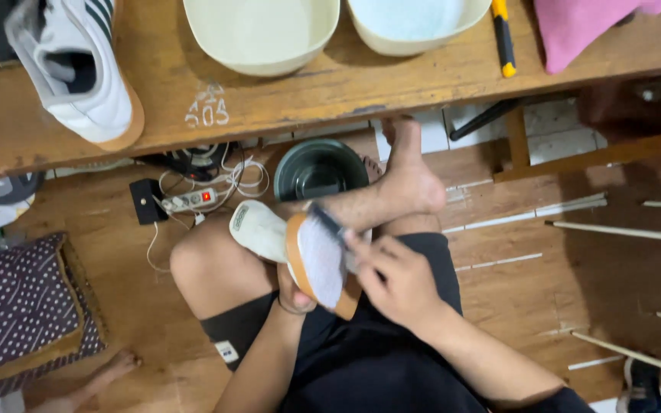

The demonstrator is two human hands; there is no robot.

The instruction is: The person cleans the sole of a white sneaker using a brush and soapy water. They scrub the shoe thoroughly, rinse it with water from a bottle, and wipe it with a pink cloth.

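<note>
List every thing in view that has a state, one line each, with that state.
Left hand: gripping the held shoe from below.
Right hand: closed on the brush.
Held shoe: white, tilted, sole edge facing the camera.
Brush: dark, pressed against the held shoe.
Second shoe: on the wooden bench, upright, untouched.
Power strip: on the floor, red switch lit, cables plugged in.
Cream basin: on the bench, looks empty.
Dark bowl: on the floor, contents unclear.

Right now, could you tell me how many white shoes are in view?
2: one shoe on the bench at upper left, one held shoe in the left hand over the lap. Others may be hidden.
</note>
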